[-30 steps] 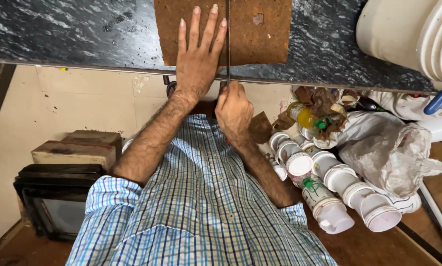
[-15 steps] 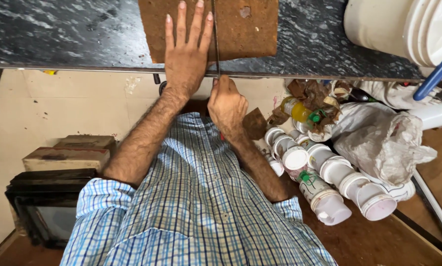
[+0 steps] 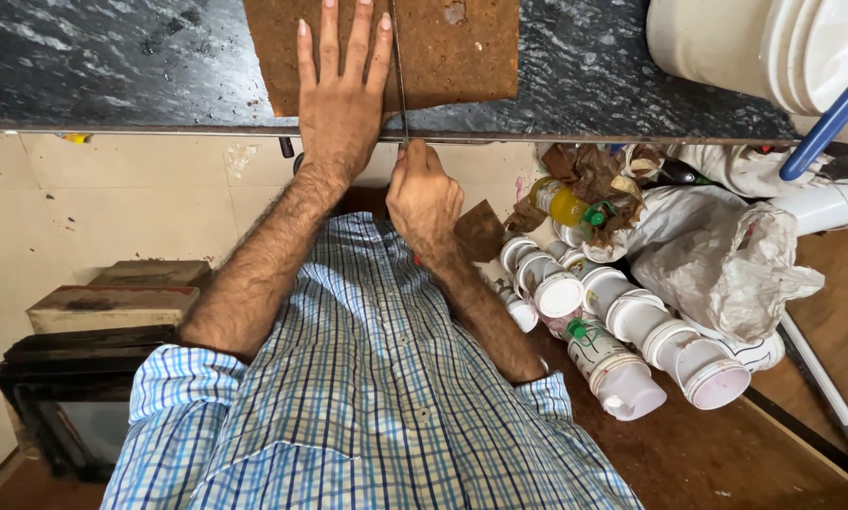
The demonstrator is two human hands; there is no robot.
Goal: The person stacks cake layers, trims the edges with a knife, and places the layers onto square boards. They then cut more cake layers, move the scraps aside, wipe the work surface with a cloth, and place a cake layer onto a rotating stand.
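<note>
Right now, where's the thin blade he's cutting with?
In the head view the thin blade lies across the brown board on the dark marble counter, just right of the flat left hand, gripped by the right hand.

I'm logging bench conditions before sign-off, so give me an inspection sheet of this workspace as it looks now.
Surface: dark marbled counter, specked with brown crumbs.
Job's things: brown slab flat on the counter at its front edge; thin blade standing across it.
Clutter: stacked white cups, yellow bottle, crumpled bags and brown scraps below the counter on the right.
Grippers: left hand pressed flat on the slab, fingers spread; right hand closed on the blade's handle below the counter edge.
Cables: nothing seen.
Surroundings: white buckets with a blue handle at upper right; worn boxes at left.
</note>
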